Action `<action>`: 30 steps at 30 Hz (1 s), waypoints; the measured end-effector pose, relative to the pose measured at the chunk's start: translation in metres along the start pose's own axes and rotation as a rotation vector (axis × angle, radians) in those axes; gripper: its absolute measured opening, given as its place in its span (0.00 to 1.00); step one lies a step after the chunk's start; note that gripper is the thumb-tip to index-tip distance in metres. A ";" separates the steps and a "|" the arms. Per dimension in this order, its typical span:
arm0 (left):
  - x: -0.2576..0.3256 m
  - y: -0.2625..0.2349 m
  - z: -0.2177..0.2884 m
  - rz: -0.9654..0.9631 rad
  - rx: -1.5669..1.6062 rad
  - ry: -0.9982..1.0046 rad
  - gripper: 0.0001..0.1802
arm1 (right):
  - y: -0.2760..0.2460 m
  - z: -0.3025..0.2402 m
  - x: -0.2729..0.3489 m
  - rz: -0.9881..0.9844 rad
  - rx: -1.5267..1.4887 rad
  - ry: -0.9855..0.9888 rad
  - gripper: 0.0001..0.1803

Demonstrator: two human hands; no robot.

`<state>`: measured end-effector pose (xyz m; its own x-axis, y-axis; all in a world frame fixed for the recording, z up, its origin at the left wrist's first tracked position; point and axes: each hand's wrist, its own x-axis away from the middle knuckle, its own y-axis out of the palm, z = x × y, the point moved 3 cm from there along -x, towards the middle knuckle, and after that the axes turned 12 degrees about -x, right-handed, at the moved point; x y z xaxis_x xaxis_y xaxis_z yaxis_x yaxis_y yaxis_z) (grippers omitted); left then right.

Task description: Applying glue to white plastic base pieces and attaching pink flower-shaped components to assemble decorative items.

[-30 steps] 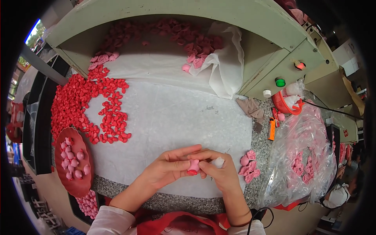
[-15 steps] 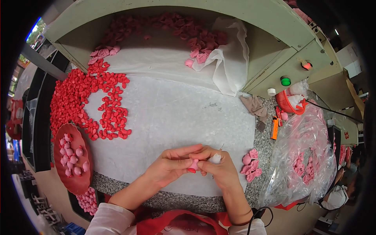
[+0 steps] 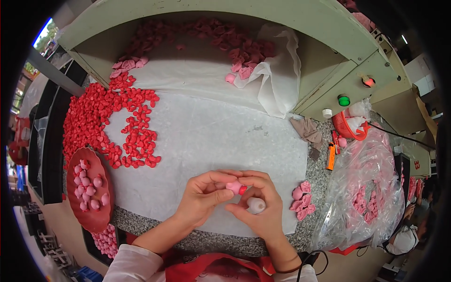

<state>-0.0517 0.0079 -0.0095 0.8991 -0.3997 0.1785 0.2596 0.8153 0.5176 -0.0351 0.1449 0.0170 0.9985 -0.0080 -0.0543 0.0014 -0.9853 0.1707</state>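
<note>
Above the near part of the white sheet point(image 3: 211, 122), my left hand point(image 3: 203, 195) pinches a small round pink piece point(image 3: 233, 187) between thumb and fingers. A small glossy red piece point(image 3: 243, 190) sits against its right side. My right hand point(image 3: 268, 207) is curled around a small white bottle point(image 3: 256, 205), whose rounded end faces up. The right fingertips reach over to the pink piece beside my left fingers, while the right thumb stays apart from it. Whether the right fingers touch the red piece is hard to tell.
Many red pieces point(image 3: 89, 122) lie heaped at left, above a red scalloped dish point(image 3: 91, 214) of pink balls. Pink flower-like pieces point(image 3: 302, 202) rest to my right, near an orange lighter-shaped object point(image 3: 330, 157), a red basket point(image 3: 340, 124) and a clear plastic bag point(image 3: 366, 169). A grey-green cabinet point(image 3: 225, 9) stands behind.
The pink piece has turned, so its red part now points right instead of down. My right thumb has moved away from it, and the bottle has tilted, showing its rounded end.
</note>
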 end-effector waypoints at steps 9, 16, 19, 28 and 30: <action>0.001 0.009 0.012 -0.049 -0.073 0.055 0.08 | -0.004 -0.001 0.001 -0.062 0.147 -0.254 0.20; 0.001 0.006 0.009 -0.055 -0.264 0.292 0.04 | -0.002 -0.005 0.003 -0.040 0.156 -0.288 0.17; 0.002 0.005 0.005 -0.076 -0.278 0.343 0.07 | -0.002 -0.006 0.004 -0.030 0.167 -0.302 0.16; 0.002 0.007 0.005 -0.041 -0.280 0.369 0.06 | -0.001 -0.004 0.003 -0.028 0.211 -0.306 0.16; 0.002 0.008 0.005 -0.039 -0.272 0.361 0.06 | -0.001 -0.005 0.004 -0.018 0.216 -0.317 0.16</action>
<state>-0.0494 0.0113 -0.0009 0.9397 -0.2994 -0.1650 0.3351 0.9024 0.2710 -0.0313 0.1470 0.0212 0.9320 -0.0098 -0.3624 -0.0269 -0.9987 -0.0422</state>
